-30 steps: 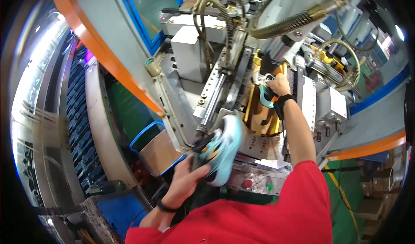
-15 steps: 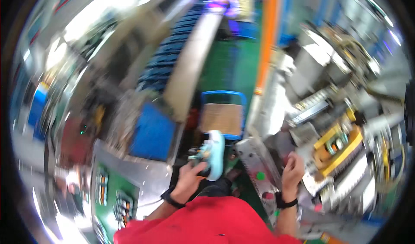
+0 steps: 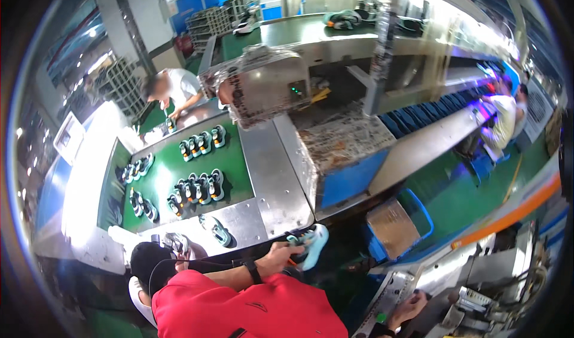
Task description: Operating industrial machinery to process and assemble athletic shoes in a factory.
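Note:
My left hand (image 3: 276,258) grips a shoe (image 3: 312,247) by its dark upper, its pale blue sole turned outward to the right. A bit of orange shows by my fingers. The shoe is held in the air just past the near edge of the metal table (image 3: 272,209). My right hand (image 3: 409,308) is low on the right, beside a machine's metal panel (image 3: 385,296) with a green button. Its fingers are loosely bent and apart, and I see nothing held in them.
Several shoes (image 3: 200,188) stand in rows on a green conveyor (image 3: 239,164) to the left. A co-worker in a black cap (image 3: 149,260) is close at my left; another in white (image 3: 179,87) stands beyond. A blue-framed cart (image 3: 394,227) and a machine (image 3: 478,296) are on the right.
My view has swung left, bringing the green conveyor and its shoes into sight. The shoe stays in my left hand. My right hand remains by the machine, lower in view.

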A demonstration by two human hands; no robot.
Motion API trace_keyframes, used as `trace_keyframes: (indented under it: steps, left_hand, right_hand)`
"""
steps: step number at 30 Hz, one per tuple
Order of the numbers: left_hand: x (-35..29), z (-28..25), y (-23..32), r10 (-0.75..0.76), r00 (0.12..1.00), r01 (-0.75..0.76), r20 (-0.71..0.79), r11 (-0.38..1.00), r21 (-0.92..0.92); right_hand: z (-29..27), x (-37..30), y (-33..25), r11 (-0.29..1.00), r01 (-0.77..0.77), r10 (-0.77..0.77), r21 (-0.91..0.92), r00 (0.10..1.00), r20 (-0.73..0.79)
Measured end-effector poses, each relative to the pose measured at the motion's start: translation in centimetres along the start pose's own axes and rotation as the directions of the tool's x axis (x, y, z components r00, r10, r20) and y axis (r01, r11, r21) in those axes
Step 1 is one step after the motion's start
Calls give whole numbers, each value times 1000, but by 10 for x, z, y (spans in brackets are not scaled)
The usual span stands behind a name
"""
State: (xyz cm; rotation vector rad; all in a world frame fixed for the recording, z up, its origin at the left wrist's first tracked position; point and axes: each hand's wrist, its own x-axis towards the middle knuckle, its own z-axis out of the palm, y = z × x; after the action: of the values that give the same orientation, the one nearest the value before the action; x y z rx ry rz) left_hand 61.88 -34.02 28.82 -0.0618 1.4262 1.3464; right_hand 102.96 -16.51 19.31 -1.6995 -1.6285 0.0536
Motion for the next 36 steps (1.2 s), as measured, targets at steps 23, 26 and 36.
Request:
trace_keyframes:
  steps: [23,26,36]
  left_hand:
    - [449,-437,326,446,445,-210,-777,895,394]
    - [497,-476,344,562,361,-114,-744,819,563]
    - [511,-471,362,522,185,-54,-832,851,522]
  right_hand:
    - [265,242,-1031,-480,859,-872,-178,-443,210]
    - [330,222,-1095,-564,795,-822,-224,-515,241]
    - [389,310,-1138,-385,923,-860,-18,-351,371]
